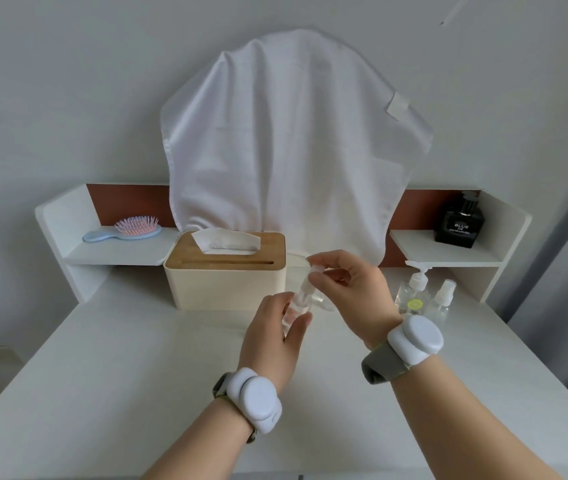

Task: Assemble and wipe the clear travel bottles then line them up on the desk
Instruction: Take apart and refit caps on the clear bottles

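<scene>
gripping a clear travel bottle (297, 304) in the left hand (273, 336) above the desk (102, 358), pinching its cap (314, 270) with right hand (348, 284) fingertips directly above.

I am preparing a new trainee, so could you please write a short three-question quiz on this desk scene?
1. True or false: the left hand holds the body of the clear travel bottle.
2. Where is the right hand working? A. on the hairbrush B. at the bottle's top C. inside the tissue box
3. What stands on the right shelf?

Key
1. True.
2. B; its fingertips pinch the cap end.
3. The dark perfume bottle; the hairbrush lies on the left shelf, and the tissue box stands behind the hands.
</scene>
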